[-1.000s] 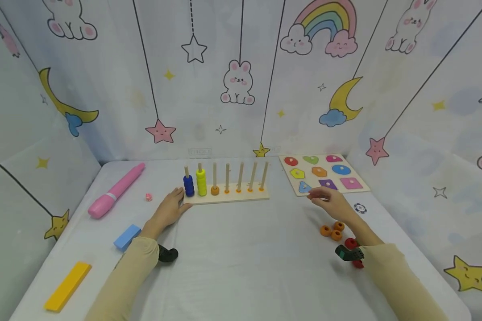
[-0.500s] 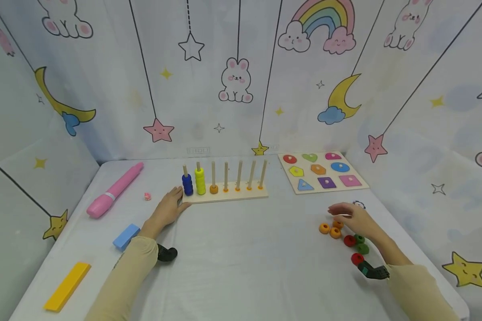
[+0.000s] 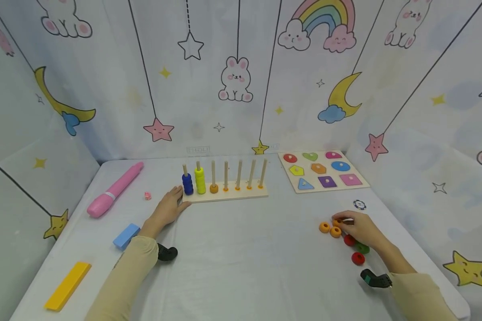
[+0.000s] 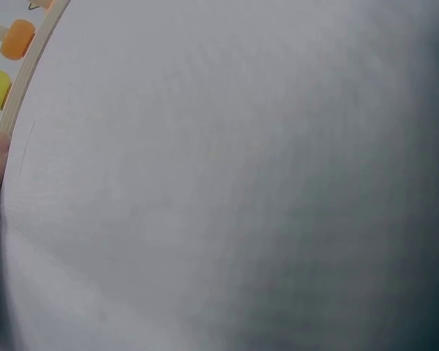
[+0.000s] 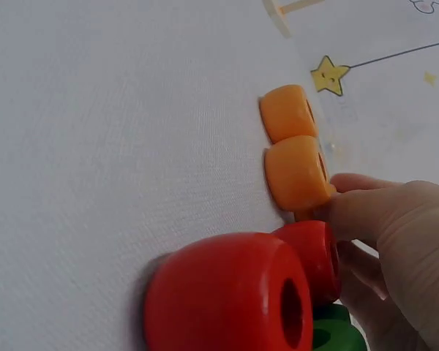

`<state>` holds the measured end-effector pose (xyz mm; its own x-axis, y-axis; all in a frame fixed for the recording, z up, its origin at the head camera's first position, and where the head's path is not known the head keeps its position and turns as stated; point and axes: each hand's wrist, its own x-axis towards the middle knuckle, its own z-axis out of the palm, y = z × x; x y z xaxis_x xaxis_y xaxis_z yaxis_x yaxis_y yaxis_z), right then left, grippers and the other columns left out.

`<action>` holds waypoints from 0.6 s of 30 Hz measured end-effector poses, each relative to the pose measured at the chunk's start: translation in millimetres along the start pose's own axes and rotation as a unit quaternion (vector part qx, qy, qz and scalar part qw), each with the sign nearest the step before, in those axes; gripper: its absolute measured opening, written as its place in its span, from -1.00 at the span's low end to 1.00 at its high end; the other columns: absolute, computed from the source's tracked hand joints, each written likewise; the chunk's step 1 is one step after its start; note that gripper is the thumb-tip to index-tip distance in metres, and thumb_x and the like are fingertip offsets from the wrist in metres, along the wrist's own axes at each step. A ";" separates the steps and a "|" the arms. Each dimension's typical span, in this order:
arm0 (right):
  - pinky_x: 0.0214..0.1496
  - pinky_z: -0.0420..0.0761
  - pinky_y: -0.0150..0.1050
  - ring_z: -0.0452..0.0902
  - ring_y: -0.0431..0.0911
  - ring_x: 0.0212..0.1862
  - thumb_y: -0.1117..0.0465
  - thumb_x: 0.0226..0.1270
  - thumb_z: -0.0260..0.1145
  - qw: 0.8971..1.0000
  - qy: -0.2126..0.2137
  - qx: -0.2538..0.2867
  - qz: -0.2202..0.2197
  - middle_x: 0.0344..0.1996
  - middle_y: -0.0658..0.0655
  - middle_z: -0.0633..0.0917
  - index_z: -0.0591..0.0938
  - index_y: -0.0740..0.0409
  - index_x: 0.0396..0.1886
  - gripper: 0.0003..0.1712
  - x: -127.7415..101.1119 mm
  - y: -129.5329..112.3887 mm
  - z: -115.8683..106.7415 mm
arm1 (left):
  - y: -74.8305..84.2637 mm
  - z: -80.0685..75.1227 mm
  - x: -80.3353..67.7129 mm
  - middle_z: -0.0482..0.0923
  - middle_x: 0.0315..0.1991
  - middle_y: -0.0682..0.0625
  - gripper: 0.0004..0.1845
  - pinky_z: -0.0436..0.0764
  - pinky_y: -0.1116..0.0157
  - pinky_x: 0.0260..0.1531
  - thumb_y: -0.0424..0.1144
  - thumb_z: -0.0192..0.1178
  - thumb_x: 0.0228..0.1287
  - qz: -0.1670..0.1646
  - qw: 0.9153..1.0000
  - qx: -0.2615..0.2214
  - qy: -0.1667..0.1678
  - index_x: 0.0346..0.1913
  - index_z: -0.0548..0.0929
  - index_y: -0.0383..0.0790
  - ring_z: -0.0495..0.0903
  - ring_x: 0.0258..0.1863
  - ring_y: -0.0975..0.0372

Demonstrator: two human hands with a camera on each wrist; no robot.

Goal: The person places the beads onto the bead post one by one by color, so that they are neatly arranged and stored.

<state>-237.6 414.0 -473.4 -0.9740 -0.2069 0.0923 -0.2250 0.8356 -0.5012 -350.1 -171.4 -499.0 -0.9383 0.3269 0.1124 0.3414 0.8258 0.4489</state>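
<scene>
I log 3 orange beads (image 3: 335, 232), rounded, holed, 1 pinched in right grip (image 3: 357, 225). Left grip (image 3: 169, 210), uncurled, touches pale pegboard (image 3: 245, 193): 7 upright pegs (image 3: 239, 174); blue beads (image 3: 187, 184), yellow beads (image 3: 200, 182) stacked.

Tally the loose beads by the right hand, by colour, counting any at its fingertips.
Orange beads: 3, one of them at the fingertips of the right hand
Red beads: 2
Green beads: 2, partly hidden
Total: 7
</scene>
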 end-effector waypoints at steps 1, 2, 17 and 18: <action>-0.09 0.65 -0.10 0.61 0.12 -0.07 0.36 0.26 0.29 1.000 -0.001 0.000 0.002 -0.10 0.20 0.67 0.64 0.22 -0.02 -0.72 0.8 -0.7 -0.5 | -0.5 0.3 0.4 0.11 0.37 -0.39 -0.30 -0.03 -0.07 0.37 -0.06 0.08 0.39 0.000 1.000 0.002 0.000 0.32 0.20 -0.59 0.00 0.39 -0.17; -0.09 0.65 -0.10 0.61 0.12 -0.07 0.34 0.27 0.29 1.000 -0.001 0.002 0.006 -0.10 0.20 0.67 0.64 0.22 -0.02 -0.72 1.6 -1.3 -0.9 | -0.7 0.5 0.5 0.11 0.36 -0.39 -0.30 -0.03 -0.07 0.37 -0.06 0.08 0.39 0.000 1.000 0.003 0.001 0.32 0.21 -0.59 0.01 0.39 -0.17; 0.02 0.58 -0.20 0.55 0.12 0.02 0.38 0.27 0.28 0.983 0.119 0.111 -0.089 -0.05 0.27 0.63 0.53 0.29 0.08 -0.63 70.4 -85.5 7.9 | -4.0 1.3 0.6 0.11 0.36 -0.39 -0.29 -0.02 -0.06 0.37 -0.06 0.09 0.38 0.004 1.000 0.001 0.006 0.32 0.20 -0.59 0.01 0.39 -0.18; 0.02 0.58 -0.14 0.56 0.12 0.01 0.40 0.26 0.29 0.980 0.123 0.119 -0.100 -0.06 0.27 0.63 0.53 0.31 0.07 -0.63 75.8 -98.3 8.0 | -3.9 1.1 0.3 0.11 0.36 -0.39 -0.29 -0.02 -0.06 0.37 -0.06 0.09 0.38 0.004 1.000 0.001 0.005 0.32 0.20 -0.59 0.01 0.39 -0.17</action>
<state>-289.2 312.1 -424.0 -0.8946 -0.2008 0.3991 -0.4278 0.6429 -0.6354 -351.6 -174.0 -501.7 -0.9363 0.3282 0.1253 0.3486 0.8241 0.4464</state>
